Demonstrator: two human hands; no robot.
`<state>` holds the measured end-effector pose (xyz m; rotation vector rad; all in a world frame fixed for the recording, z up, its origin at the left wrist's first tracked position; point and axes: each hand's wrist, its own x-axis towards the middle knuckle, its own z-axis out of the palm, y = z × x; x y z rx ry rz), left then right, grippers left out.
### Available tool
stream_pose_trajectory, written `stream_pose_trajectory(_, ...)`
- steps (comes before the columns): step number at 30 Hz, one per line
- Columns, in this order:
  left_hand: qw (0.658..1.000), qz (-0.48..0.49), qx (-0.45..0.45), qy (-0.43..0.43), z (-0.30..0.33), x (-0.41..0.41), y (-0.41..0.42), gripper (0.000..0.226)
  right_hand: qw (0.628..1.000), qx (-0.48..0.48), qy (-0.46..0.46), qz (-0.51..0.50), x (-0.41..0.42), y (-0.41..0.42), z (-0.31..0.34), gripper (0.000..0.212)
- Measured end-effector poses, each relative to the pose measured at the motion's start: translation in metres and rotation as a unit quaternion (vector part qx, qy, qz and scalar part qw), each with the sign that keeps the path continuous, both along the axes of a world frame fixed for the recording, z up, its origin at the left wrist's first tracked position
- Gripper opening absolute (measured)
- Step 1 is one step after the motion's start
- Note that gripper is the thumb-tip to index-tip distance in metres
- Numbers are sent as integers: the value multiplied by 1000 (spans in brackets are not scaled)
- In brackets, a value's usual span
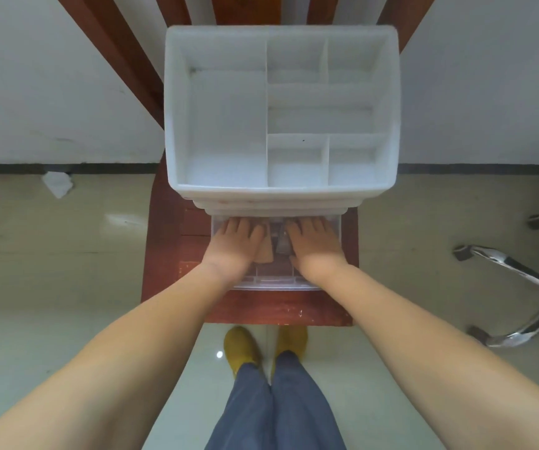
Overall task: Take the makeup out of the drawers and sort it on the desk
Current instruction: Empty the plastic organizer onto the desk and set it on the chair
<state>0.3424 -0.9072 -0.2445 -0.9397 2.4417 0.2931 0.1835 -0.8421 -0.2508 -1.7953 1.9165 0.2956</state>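
A white plastic organiser (177, 125) with several empty top compartments stands on a small red-brown wooden desk (278, 308). Its clear bottom drawer (271, 283) is pulled out toward me. Both my hands are inside the drawer, fingers pointing away under the organiser. My left hand (234, 245) holds a tan flat makeup item (264, 253) at its thumb side. My right hand (316, 245) holds a grey flat makeup item (282, 243) at its thumb side. The hands hide the rest of the drawer's contents.
The desk is narrow, with tiled floor on both sides. A chrome swivel-chair base (521, 287) with castors stands at the right. A crumpled white paper (57, 184) lies on the floor by the left wall. My feet in yellow shoes (240, 347) stand at the desk's front edge.
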Motion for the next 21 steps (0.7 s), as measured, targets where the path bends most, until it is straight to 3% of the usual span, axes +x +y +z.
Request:
stream_pose_trajectory(5,990,93,77,71,30,14,12,87,991,2,-125,-46,-9,15,42,65)
stream_pose_trajectory(10,978,79,141,130,70,35,36,89,972,7,-224,-69,-7,44,85,74)
stream_pose_trajectory(14,951,83,299,5,71,50,73,92,949,193,-245,-38,11,77,86,80)
stream_pose_trajectory(16,928,133,343,-53,61,51,80,98,928,279,-240,-62,17,86,75,91)
stream_pose_trajectory(19,898,213,378,-72,50,49,76,109,921,293,-228,-121,14,83,61,97)
stream_pose_trajectory(21,907,205,359,-79,48,46,68,112,927,287,-213,-115,10,77,57,97)
